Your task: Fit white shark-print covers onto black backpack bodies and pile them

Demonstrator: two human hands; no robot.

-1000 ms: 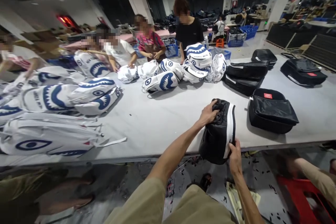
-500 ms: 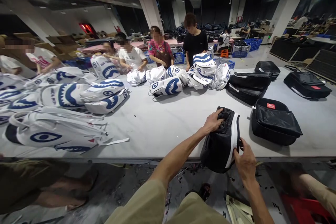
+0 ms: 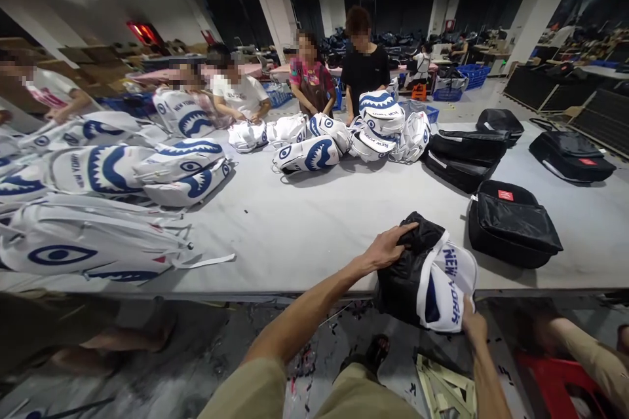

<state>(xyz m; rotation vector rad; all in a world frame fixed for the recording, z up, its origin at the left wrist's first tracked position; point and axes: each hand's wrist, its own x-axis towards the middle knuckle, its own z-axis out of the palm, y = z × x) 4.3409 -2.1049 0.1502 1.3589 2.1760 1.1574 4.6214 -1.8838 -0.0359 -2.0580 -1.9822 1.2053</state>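
Observation:
At the table's front edge lies a backpack (image 3: 400, 281), partly inside out. Its black lining shows on the left, and a white panel with blue "NEW YORK" lettering is folded out on the right. My left hand (image 3: 390, 247) grips the black lining near the top, one finger stretched along it. The outer edge of the white panel is held in my right hand (image 3: 474, 326), whose fingertips are partly hidden behind the cloth. Just right of the bag sits a black inside-out bag (image 3: 514, 226) with a red label.
White-and-blue backpacks (image 3: 105, 170) are heaped on the left of the white table (image 3: 295, 229), with more (image 3: 314, 152) at the far side. Further black bags (image 3: 464, 157) lie to the right. Several people (image 3: 366, 69) stand across the table. A red stool (image 3: 555, 380) is at lower right.
My right hand has pulled the white "NEW YORK" panel out of the black bag, moving right and down. My left hand has shifted slightly down and left, still on the lining.

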